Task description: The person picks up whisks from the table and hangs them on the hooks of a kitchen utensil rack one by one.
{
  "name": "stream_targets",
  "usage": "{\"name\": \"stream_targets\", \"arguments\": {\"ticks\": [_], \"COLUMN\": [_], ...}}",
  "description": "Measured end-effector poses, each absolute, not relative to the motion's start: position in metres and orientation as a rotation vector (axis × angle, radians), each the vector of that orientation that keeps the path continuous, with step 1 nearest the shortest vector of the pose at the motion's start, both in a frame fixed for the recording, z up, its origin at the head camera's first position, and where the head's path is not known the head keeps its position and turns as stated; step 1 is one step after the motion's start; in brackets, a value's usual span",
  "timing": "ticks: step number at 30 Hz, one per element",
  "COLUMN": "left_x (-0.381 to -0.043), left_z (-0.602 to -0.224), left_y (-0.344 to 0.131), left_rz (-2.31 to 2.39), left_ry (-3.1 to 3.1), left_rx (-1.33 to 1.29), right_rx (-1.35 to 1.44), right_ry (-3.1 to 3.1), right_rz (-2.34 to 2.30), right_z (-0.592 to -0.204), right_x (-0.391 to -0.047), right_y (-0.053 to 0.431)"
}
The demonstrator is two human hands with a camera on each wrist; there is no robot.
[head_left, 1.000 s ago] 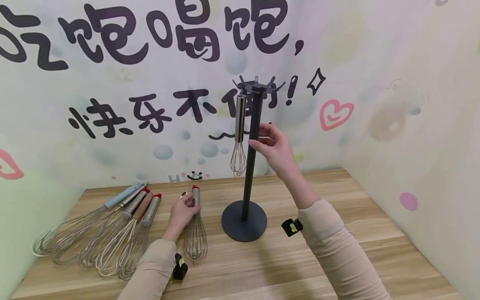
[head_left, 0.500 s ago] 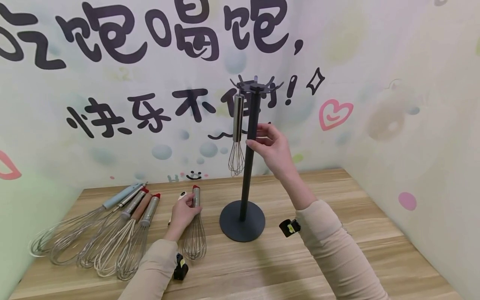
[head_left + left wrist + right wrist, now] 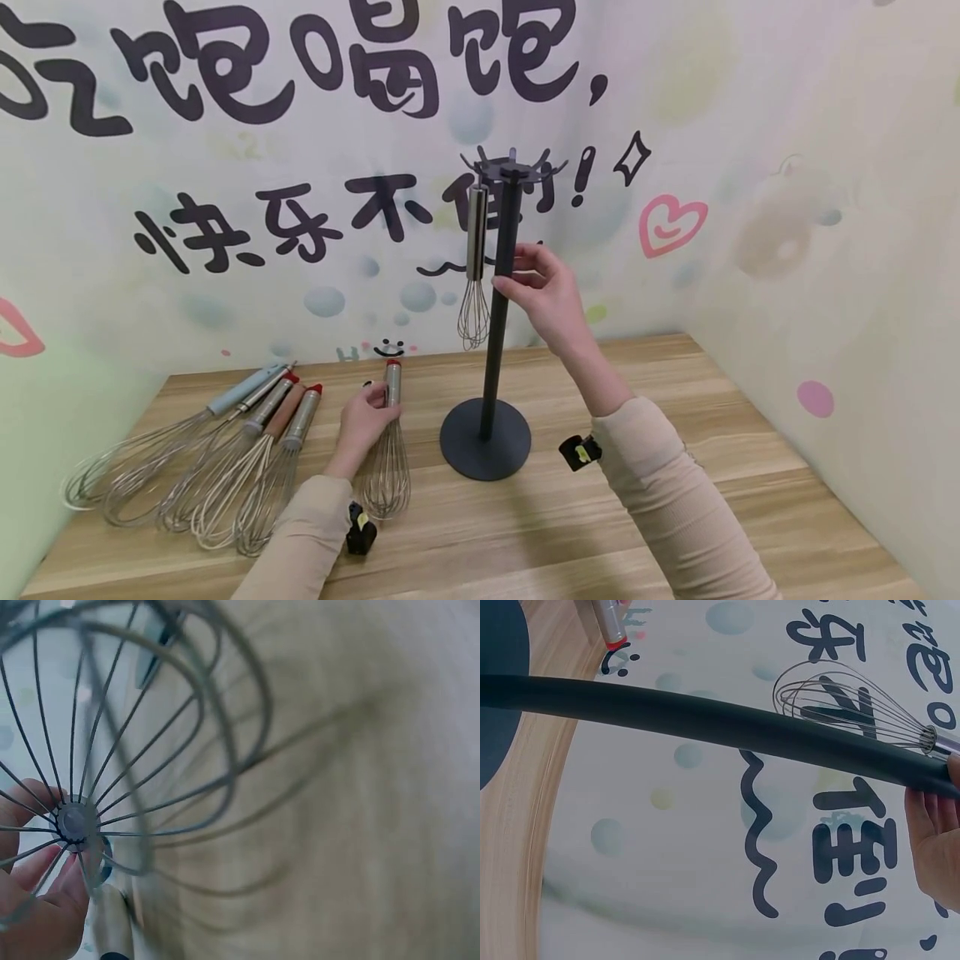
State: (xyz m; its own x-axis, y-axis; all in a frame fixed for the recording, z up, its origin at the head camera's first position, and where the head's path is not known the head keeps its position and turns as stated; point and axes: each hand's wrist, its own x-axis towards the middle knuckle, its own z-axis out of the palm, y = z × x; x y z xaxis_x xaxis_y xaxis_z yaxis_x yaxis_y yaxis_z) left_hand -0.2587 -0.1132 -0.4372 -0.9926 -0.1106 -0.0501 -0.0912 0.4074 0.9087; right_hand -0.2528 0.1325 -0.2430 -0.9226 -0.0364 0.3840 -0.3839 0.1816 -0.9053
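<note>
A balloon whisk (image 3: 387, 479) with a grey handle and red end is pinched at the handle by my left hand (image 3: 362, 423); its wires point towards the camera in the left wrist view. A dark hook stand (image 3: 492, 367) with a round base stands right of it. My right hand (image 3: 551, 296) holds the stand's pole (image 3: 705, 718) at its upper half, thumb on the near side. From a left hook of the stand hangs a small whisk (image 3: 476, 242) with a shiny metal handle. Just behind my left hand, a cream handle (image 3: 112, 919) is mostly hidden.
Several whisks lie side by side at the table's left, among them one with a blue handle (image 3: 243, 392) and one with a brown handle (image 3: 285, 412). A printed wall (image 3: 405, 275) rises behind the wooden table (image 3: 600, 533); another wall stands at the right.
The whisk in my left hand has shifted slightly away from me, its red end now nearer the table's back edge. My right hand stays on the pole.
</note>
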Motion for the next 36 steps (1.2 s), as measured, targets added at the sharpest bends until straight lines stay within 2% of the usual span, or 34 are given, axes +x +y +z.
{"name": "stream_targets", "arguments": {"ticks": [11, 28, 36], "left_x": [-0.260, -0.251, -0.249], "left_z": [-0.418, -0.364, -0.338], "left_y": [-0.116, -0.118, -0.120], "left_rz": [-1.798, -1.934, -1.912], "left_ry": [-2.558, -2.280, -2.238], "left_rx": [0.208, 0.223, 0.140], "right_rx": [0.378, 0.342, 0.353], "right_ry": [-2.204, -2.189, -2.179], "right_rz": [1.798, 1.815, 1.811], "right_z": [-0.241, -0.242, -0.241], "right_x": [-0.250, -0.249, -0.247], "right_y": [0.129, 0.121, 0.118]}}
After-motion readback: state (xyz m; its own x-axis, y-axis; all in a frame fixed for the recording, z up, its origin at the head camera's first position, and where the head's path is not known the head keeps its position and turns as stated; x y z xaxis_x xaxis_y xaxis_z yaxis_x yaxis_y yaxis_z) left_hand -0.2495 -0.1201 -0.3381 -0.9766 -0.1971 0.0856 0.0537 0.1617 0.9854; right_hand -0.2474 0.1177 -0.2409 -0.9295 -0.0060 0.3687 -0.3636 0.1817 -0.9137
